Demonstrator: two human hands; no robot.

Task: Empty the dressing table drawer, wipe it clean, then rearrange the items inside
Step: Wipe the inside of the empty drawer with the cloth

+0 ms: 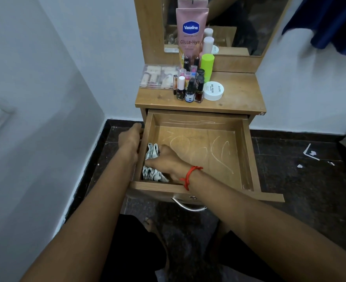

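Observation:
The wooden drawer (pixel 247 151) is pulled out under the dressing table top (pixel 239 94). White streaks mark its bare floor. My right hand (pixel 166 159) lies on a crumpled white-and-grey cloth (pixel 152 176) in the drawer's near left corner, fingers bent over it. My left hand (pixel 130 137) rests against the outside of the drawer's left wall. On the table top stand a pink lotion tube (pixel 191 31), a green-capped tube (pixel 207 66), several small nail polish bottles (pixel 189 90), a white round jar (pixel 213 90) and a clear plastic box (pixel 158 77).
A mirror (pixel 249 25) rises behind the table top. White walls close in on the left and right. The floor is dark stone with small white scraps (pixel 311 153) at the right. A metal handle (pixel 188 206) sticks out of the drawer front. Blue fabric (pixel 334 23) hangs top right.

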